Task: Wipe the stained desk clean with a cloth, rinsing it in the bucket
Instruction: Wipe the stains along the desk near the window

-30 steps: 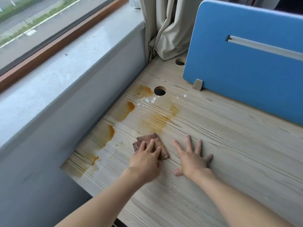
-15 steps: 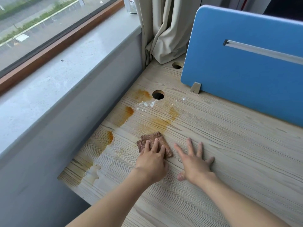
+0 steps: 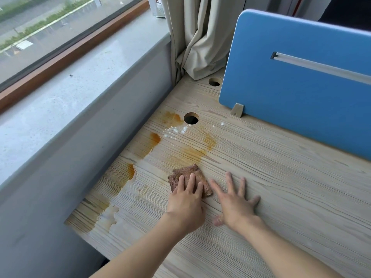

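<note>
Head camera, looking down: near edge of the folded, coarse-napped brown cloth (image 3: 186,172) hidden beneath the straight fingers of the left hand (image 3: 185,205), pressed flat on it rather than curled round it, nothing grasped; far corner and a second layer peeking out at the left. Right hand (image 3: 233,205) splayed palm-down just beside the cloth on the pale, ridged wood-grain desk (image 3: 291,193), likewise holding nothing. Both bare forearms cut off by the lower frame edge. Cloth lying at the near fringe of the orange-brown stains (image 3: 192,154), smeared in blotches from the round cable hole (image 3: 191,118) down along the desk's left edge, darker at their rims, with a pale wet-looking patch toward the near corner. Scatter of white powdery specks (image 3: 176,130) just below that hole, makeup impossible to tell. At the far end, a second round hole (image 3: 214,82), right rim meeting the edge of the blue rounded-corner partition (image 3: 291,87), itself cut off at the right and propped on a small metal bracket (image 3: 237,110). Beige pleated curtain (image 3: 200,37) cropped at the top, bunched on the far desk corner. Grey speckled window sill (image 3: 70,93) along the left.
</note>
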Available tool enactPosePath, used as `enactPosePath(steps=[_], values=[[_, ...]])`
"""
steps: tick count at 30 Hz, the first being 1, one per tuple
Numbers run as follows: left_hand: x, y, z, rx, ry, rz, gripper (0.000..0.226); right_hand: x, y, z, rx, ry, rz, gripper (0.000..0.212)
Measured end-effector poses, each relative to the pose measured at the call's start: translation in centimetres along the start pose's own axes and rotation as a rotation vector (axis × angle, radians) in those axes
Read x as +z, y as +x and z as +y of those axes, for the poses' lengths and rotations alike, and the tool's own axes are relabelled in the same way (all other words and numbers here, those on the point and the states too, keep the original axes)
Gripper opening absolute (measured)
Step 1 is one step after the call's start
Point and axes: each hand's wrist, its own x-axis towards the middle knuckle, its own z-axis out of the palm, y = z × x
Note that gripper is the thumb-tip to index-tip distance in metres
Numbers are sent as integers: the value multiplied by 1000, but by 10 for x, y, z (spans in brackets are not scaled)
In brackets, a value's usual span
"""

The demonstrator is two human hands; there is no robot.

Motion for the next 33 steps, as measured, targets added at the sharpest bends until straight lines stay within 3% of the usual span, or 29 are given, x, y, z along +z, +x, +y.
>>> enactPosePath(steps=[6,11,33], values=[[-14,22,0,-12,-66,15,75,-2,-1,0,2,-44,10,123],[-3,12,-4,9,-38,-7,75,-25,9,19,83,120,114,117],[-21,28,25,-117,32,-70,76,-21,22,26,151,115,52,117]])
